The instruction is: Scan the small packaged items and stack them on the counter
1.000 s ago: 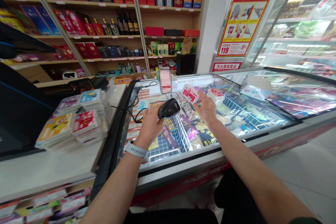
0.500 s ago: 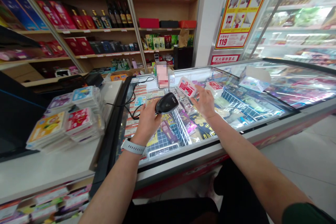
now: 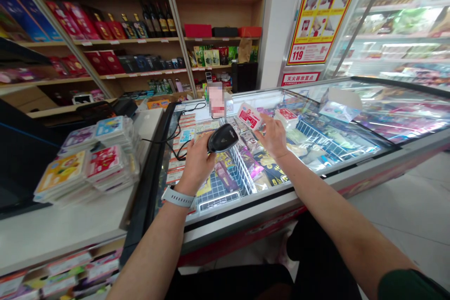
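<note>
My left hand [image 3: 198, 161], with a grey watch band at the wrist, is closed around a black barcode scanner [image 3: 222, 138]. The scanner's head points right, and its black cable [image 3: 158, 140] runs off to the left. In my right hand [image 3: 274, 137] is a small flat white packet with a red label [image 3: 249, 116], gripped at its right edge and tilted. The label faces me, a little beyond the scanner and apart from it. Just behind my right hand, a stack of similar red-and-white packets [image 3: 286, 117] rests on the freezer's glass top.
Under the glass of the chest freezer [image 3: 242, 206] lie wire baskets and bagged goods. Stacks of colourful packets [image 3: 105, 161] stand on the white counter [image 3: 70, 225] at left. An open carton [image 3: 340, 103] sits on the glass at right. Shelves [image 3: 140, 40] with boxes and bottles line the back.
Almost nothing differs. Both hands keep hold of the scanner and the packet in nearly the same places, with only a very slight shift of the view.
</note>
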Tool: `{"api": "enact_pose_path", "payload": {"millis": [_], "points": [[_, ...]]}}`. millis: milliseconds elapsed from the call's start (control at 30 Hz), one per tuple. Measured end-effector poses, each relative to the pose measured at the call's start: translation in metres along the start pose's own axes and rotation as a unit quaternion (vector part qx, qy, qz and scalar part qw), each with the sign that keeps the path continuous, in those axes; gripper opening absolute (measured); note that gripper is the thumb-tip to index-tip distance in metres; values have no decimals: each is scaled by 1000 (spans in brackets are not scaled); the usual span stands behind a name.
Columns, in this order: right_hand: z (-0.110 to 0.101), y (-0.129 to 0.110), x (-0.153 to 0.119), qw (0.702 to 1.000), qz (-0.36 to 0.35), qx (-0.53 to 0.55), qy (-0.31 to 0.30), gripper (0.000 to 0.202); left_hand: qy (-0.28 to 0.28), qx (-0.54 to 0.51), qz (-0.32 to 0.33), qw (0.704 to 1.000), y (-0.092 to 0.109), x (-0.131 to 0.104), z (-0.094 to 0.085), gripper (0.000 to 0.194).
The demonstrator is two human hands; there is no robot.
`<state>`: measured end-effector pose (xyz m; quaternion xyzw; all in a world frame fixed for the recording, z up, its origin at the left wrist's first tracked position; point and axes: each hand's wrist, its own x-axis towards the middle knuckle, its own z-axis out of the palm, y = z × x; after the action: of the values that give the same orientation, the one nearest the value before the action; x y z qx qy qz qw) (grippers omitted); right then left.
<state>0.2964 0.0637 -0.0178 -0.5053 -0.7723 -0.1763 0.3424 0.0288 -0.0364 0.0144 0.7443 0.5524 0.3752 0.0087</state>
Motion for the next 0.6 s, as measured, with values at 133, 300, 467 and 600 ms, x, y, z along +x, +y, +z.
{"api": "enact_pose_path", "payload": {"millis": [133, 300, 467, 600], "points": [[0, -1, 1, 1000, 4, 0, 2, 53, 6, 0, 3, 1000, -1, 0, 1, 56], [-1, -1, 1, 1000, 7, -5, -6, 52, 1, -10, 4, 1000, -1, 0, 0, 57], [-3, -2, 2, 1000, 7, -15, -17, 54, -2, -3, -1, 1000, 2, 1, -1, 58], [-4, -3, 2, 1000, 9, -14, -24, 53, -3, 1, 0, 1000, 1, 0, -1, 59]]}}
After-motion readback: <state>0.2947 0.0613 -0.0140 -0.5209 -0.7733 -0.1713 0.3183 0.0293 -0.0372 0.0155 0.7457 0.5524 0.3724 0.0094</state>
